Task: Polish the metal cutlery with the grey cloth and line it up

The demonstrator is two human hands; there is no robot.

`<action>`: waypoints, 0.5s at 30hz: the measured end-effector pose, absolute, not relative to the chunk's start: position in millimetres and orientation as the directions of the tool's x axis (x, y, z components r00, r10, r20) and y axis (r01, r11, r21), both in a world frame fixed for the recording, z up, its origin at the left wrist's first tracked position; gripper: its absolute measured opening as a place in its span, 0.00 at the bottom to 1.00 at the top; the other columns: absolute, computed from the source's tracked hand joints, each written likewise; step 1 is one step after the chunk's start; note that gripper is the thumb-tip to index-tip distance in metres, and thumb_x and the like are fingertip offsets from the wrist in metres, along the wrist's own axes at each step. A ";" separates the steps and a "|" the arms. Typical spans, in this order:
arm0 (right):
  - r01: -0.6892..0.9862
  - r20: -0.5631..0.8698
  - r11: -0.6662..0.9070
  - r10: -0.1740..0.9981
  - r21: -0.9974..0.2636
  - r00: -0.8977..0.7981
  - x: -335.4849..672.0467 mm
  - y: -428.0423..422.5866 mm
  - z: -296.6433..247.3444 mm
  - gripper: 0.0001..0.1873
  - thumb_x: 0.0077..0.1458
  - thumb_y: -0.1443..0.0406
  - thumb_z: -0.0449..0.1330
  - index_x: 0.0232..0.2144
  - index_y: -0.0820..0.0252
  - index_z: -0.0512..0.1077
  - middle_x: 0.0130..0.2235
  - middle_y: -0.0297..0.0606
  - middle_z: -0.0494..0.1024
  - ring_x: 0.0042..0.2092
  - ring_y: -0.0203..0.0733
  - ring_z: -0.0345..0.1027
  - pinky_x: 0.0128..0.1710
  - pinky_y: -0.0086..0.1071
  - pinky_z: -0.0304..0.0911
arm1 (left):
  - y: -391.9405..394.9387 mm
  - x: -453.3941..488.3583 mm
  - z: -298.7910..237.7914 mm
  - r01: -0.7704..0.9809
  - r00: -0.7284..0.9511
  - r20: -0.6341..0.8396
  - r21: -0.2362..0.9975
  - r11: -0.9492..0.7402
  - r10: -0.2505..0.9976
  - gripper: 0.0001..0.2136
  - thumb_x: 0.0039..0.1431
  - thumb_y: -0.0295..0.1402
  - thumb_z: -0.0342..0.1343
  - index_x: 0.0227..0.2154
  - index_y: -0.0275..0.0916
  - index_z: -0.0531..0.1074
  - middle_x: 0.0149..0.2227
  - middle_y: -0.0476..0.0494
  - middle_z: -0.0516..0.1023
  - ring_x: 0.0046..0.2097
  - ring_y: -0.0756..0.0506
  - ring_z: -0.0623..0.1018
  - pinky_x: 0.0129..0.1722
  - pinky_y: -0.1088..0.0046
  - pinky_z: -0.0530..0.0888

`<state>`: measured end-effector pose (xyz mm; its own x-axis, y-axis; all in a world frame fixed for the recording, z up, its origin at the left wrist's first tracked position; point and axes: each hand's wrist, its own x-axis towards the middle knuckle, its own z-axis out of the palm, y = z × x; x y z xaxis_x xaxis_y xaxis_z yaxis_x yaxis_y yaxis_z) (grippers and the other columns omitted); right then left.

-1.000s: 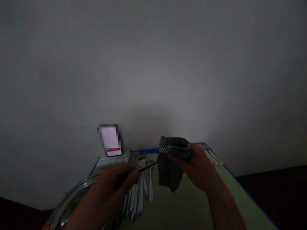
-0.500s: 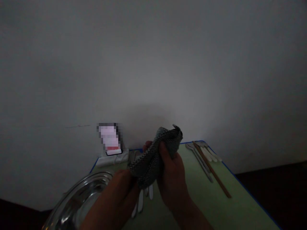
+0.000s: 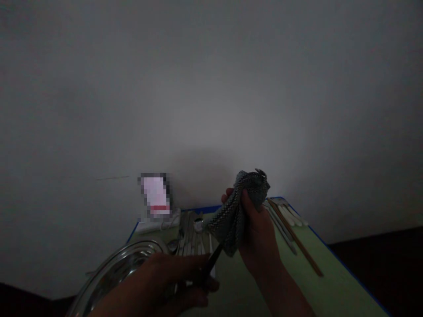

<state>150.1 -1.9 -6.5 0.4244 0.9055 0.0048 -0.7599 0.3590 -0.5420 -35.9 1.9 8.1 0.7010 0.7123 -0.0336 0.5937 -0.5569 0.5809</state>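
The scene is dim. My right hand (image 3: pixel 259 231) is closed round a grey checked cloth (image 3: pixel 236 211), held up above the green table (image 3: pixel 307 281). My left hand (image 3: pixel 180 281) sits low at the table's near left, fingers pinched on the dark handle of a slim utensil (image 3: pixel 211 262) whose far end runs up into the cloth. The part of the utensil inside the cloth is hidden.
A shiny metal bowl (image 3: pixel 112 275) lies at the near left. Several pieces of cutlery (image 3: pixel 190 229) lie in a row behind my left hand. More spoons and a brown stick (image 3: pixel 294 237) rest at the right. A lit phone (image 3: pixel 155 198) leans against the wall.
My left hand drew back toward me, baring the utensil's dark handle below the cloth. My right hand carried the cloth a little right and up.
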 end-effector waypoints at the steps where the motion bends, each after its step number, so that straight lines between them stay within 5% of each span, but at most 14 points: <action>1: -0.767 -0.009 0.365 0.900 -0.527 0.435 149.3 -0.7 -7.2 0.09 0.47 0.60 0.63 0.31 0.58 0.75 0.31 0.34 0.80 0.32 0.33 0.74 0.30 0.24 0.70 | 3.4 -32.9 12.4 0.601 0.711 -0.052 0.563 -0.568 0.701 0.08 0.54 0.37 0.55 0.37 0.52 0.75 0.35 0.56 0.80 0.37 0.49 0.78 0.36 0.80 0.73; 7: -0.782 -0.062 0.346 0.897 -0.519 0.438 139.3 -0.7 -7.4 0.10 0.47 0.58 0.62 0.29 0.59 0.75 0.28 0.32 0.79 0.29 0.30 0.73 0.28 0.21 0.67 | 9.8 -14.2 22.3 0.529 0.723 0.162 0.496 -0.689 0.672 0.10 0.54 0.39 0.54 0.23 0.44 0.76 0.21 0.54 0.78 0.23 0.52 0.75 0.25 0.81 0.68; 15: -0.788 -0.106 0.222 0.934 -0.575 0.341 115.8 -6.4 -13.3 0.15 0.43 0.55 0.64 0.27 0.62 0.76 0.25 0.33 0.78 0.23 0.32 0.70 0.22 0.23 0.65 | 10.8 -1.4 9.7 0.524 0.699 0.257 0.451 -0.722 0.667 0.11 0.55 0.31 0.48 0.24 0.42 0.75 0.24 0.50 0.79 0.26 0.49 0.77 0.27 0.77 0.69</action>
<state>115.8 -6.4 -13.3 0.3407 0.9342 -0.1056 -0.7877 0.2223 -0.5746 -1.4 10.8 9.7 0.6991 0.6672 0.2570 0.5236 -0.7225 0.4515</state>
